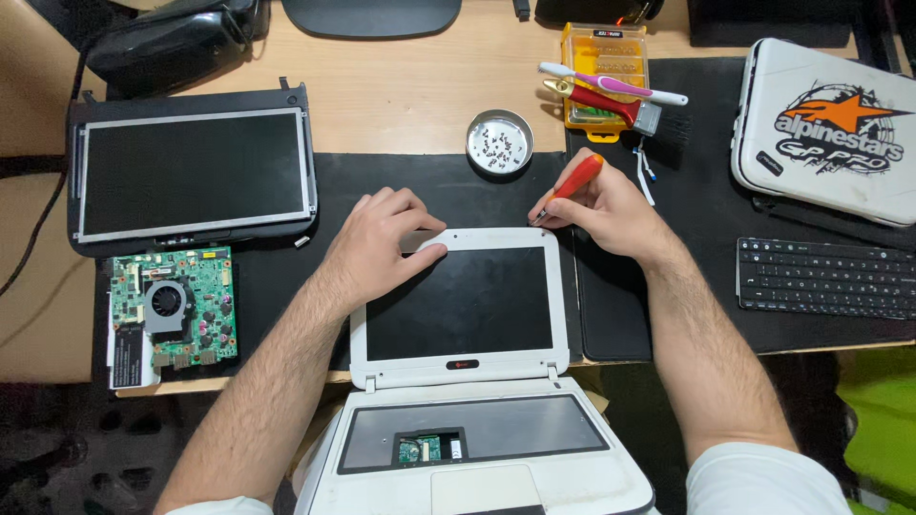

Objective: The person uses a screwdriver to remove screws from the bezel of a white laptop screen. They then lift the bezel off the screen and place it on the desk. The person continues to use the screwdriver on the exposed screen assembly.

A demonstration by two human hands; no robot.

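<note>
A small white laptop (pixel 458 374) lies open and flat in front of me, its dark screen on the black mat and its base, with the keyboard removed, hanging over the desk edge. My left hand (pixel 382 243) presses on the top left corner of the white screen frame. My right hand (pixel 601 205) holds a red-handled screwdriver (pixel 576 179) with its tip at the frame's top right corner.
A round metal dish (pixel 499 141) with several screws sits just behind the laptop. A bare display panel (pixel 191 172) and a green circuit board with a fan (pixel 174 305) lie at left. A yellow bit case (pixel 604 67), brushes, a white case (pixel 828 129) and a black keyboard (pixel 825 277) are at right.
</note>
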